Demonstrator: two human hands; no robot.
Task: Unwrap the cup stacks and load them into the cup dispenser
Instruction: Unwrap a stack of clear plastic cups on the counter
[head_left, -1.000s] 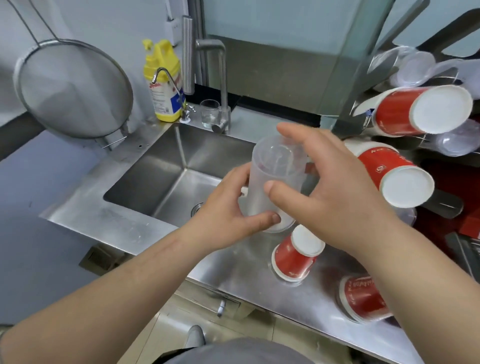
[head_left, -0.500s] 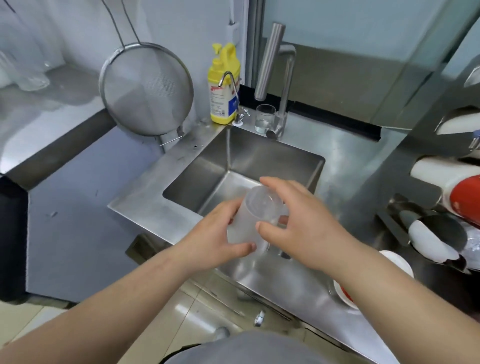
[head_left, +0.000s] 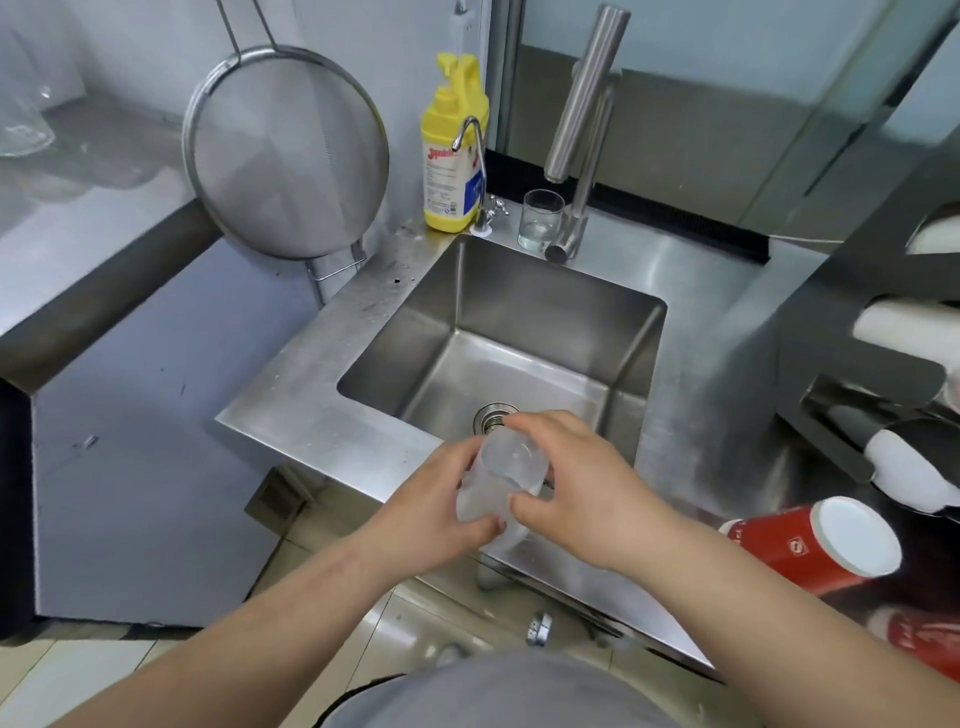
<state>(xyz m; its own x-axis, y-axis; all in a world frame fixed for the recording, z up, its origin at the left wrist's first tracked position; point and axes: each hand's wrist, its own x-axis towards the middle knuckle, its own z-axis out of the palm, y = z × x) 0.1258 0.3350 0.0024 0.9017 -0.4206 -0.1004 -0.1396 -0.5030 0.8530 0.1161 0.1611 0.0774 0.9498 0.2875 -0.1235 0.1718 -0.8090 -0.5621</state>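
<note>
Head view shows both hands wrapped around a clear cup stack (head_left: 501, 480) at the front edge of the sink (head_left: 524, 332). Left hand (head_left: 436, 512) curls closed around the stack's lower part, thumb pressed across its near side. Right hand (head_left: 582, 493) grips the upper end, thumb and forefinger pinched on the rim area, other fingers arched over the top. Frosted and translucent, the stack tilts with its top leaning toward the sink drain; whether wrap covers it I cannot tell. Red paper cups (head_left: 810, 551) lie on their side, right of the sink.
</note>
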